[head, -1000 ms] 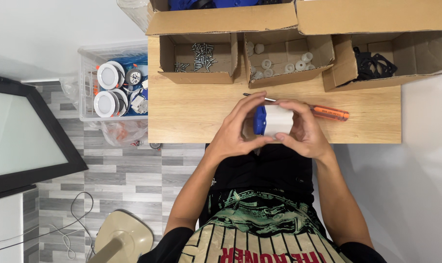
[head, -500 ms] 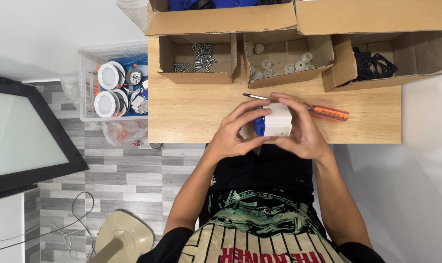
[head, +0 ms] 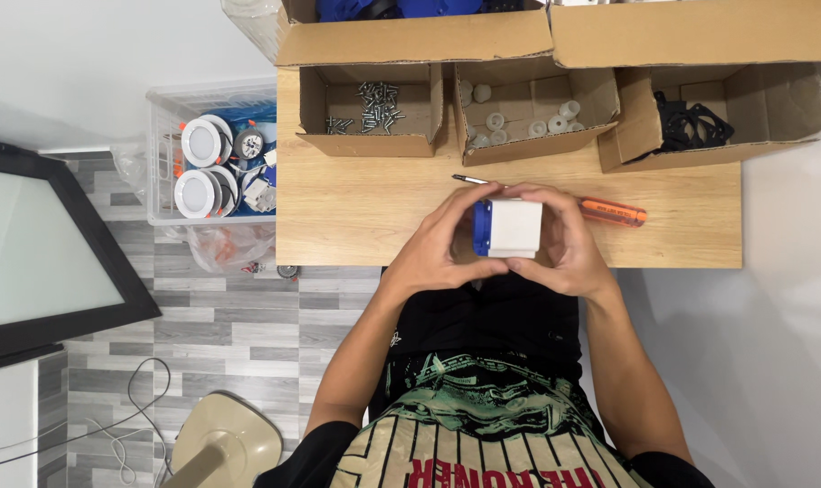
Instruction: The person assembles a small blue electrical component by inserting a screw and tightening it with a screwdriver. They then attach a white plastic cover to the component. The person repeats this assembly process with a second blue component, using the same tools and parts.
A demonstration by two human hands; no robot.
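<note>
Over the wooden bench (head: 356, 208), left hand (head: 433, 248) & right hand (head: 564, 239) clamp a white-blue box (head: 508, 228); orange screwdriver (head: 600, 211) behind, cardboard boxes (head: 374, 108) at back, grey tile floor (head: 239, 325).

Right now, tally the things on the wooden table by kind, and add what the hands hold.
Open cardboard boxes: 3
Screwdriver: 1
White-and-blue block, held between left hand and right hand: 1
Total: 5
</note>
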